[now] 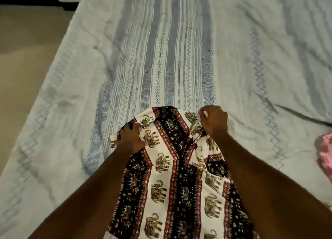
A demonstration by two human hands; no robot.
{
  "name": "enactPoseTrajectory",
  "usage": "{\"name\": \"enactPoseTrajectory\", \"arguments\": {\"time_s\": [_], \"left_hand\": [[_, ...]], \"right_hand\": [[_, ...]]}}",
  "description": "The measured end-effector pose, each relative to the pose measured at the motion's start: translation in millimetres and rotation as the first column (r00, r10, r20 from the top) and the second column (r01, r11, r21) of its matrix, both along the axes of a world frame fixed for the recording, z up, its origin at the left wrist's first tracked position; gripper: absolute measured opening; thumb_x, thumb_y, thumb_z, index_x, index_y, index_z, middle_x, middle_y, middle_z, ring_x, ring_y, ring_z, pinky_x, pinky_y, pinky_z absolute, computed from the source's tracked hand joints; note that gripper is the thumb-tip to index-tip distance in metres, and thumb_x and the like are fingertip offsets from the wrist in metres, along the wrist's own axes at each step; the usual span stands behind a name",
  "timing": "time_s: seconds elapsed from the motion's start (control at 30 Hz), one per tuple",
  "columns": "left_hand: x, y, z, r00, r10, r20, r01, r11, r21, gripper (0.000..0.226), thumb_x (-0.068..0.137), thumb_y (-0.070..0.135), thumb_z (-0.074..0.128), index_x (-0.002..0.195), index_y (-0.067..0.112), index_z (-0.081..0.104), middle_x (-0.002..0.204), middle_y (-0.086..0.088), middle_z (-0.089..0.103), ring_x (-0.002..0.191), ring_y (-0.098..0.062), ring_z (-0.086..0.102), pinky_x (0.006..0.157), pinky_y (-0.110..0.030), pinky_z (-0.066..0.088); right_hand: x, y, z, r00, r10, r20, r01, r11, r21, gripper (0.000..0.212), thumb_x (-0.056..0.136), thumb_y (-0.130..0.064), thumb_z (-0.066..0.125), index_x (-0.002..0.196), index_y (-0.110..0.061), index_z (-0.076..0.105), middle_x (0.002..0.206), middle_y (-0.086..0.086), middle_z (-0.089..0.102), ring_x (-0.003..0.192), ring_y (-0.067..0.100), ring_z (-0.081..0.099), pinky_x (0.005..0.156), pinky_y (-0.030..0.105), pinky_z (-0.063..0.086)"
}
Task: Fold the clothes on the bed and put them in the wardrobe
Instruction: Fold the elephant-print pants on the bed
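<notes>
the left hand (130, 138) pinched the far left corner of the elephant-print garment (172, 176), fingers curled round the cloth; the right hand (213, 122) pinched the far right corner. the garment lay between and below both hands on the bed (161, 50). judged best: keep both corners level and taut before laying the fold. well right of the right hand lay a pink cloth (325, 156), clear of the fold.

Pink cloth (325, 152) — right of the right hand (213, 121), cut by frame edge; kind unreadable. Elephant-print garment (172, 176) — lower part out of frame.
</notes>
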State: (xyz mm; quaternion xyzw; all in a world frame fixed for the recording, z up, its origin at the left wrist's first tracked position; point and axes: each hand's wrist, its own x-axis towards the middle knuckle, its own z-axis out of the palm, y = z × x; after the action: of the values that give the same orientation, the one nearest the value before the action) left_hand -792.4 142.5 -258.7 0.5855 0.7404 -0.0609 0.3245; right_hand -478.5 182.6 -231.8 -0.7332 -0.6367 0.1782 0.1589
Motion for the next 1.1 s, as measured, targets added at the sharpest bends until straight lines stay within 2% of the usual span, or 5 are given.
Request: {"name": "enactPoseTrajectory", "arguments": {"time_s": [0.13, 0.27, 0.43, 0.8, 1.1], "left_hand": [[5, -10, -10, 1.0, -0.024, -0.012, 0.024, 1.0, -0.019, 0.118, 0.065, 0.043, 0.092, 0.154, 0.039, 0.015, 0.165, -0.007, -0.005, 0.152, -0.037, -0.001, 0.106, -0.082, 0.016], [-2, -14, -17, 0.997, -0.045, 0.056, 0.048, 0.998, -0.049, 0.136, 0.062, 0.05, 0.092, 0.157, 0.042, -0.004, 0.164, 0.0, -0.028, 0.152, -0.03, -0.021, 0.106, -0.084, 0.005], [-14, -14, -15, 0.988, -0.14, 0.062, 0.149, 0.975, -0.164, 0.16, 0.045, 0.065, 0.091, 0.152, 0.045, -0.026, 0.154, 0.0, -0.047, 0.145, -0.028, -0.037, 0.103, -0.083, -0.001], [-15, -11, -7, 0.977, -0.213, 0.031, 0.213, 0.938, -0.273, 0.164, 0.045, 0.062, 0.093, 0.151, 0.04, -0.03, 0.148, -0.002, -0.054, 0.141, -0.029, -0.043, 0.103, -0.083, -0.002], [-8, -10, 0, 0.971, -0.235, 0.042, 0.237, 0.92, -0.311, 0.167, 0.039, 0.068, 0.09, 0.149, 0.038, -0.033, 0.146, -0.003, -0.056, 0.144, -0.033, -0.039, 0.104, -0.082, 0.0]], "right_hand": [[-45, 37, -5, 0.905, 0.122, -0.406, -0.259, 0.917, -0.302, 0.039, 0.092, -0.026, 0.071, 0.13, -0.023, 0.062, 0.133, 0.005, 0.065, 0.121, 0.024, 0.061, 0.096, 0.039, 0.052], [-91, 65, -16, 0.91, 0.344, -0.232, -0.415, 0.745, -0.522, 0.101, 0.065, -0.063, 0.081, 0.15, -0.041, 0.031, 0.152, 0.006, 0.047, 0.143, 0.037, 0.033, 0.116, 0.064, 0.014], [-112, 91, 4, 0.833, 0.302, -0.463, -0.547, 0.573, -0.61, 0.031, 0.075, -0.032, 0.086, 0.092, -0.009, 0.074, 0.096, 0.008, 0.074, 0.097, 0.033, 0.069, 0.091, 0.039, 0.054], [-1, 106, 34, 0.899, 0.175, -0.401, -0.437, 0.301, -0.848, 0.076, 0.038, -0.062, 0.095, 0.097, -0.017, 0.077, 0.105, -0.001, 0.073, 0.099, 0.021, 0.059, 0.095, 0.046, 0.042], [131, 100, 98, 0.848, -0.042, -0.528, -0.363, 0.68, -0.637, 0.049, 0.052, -0.017, 0.088, 0.086, 0.008, 0.063, 0.069, 0.013, 0.07, 0.054, 0.021, 0.066, 0.045, 0.023, 0.052]]}}
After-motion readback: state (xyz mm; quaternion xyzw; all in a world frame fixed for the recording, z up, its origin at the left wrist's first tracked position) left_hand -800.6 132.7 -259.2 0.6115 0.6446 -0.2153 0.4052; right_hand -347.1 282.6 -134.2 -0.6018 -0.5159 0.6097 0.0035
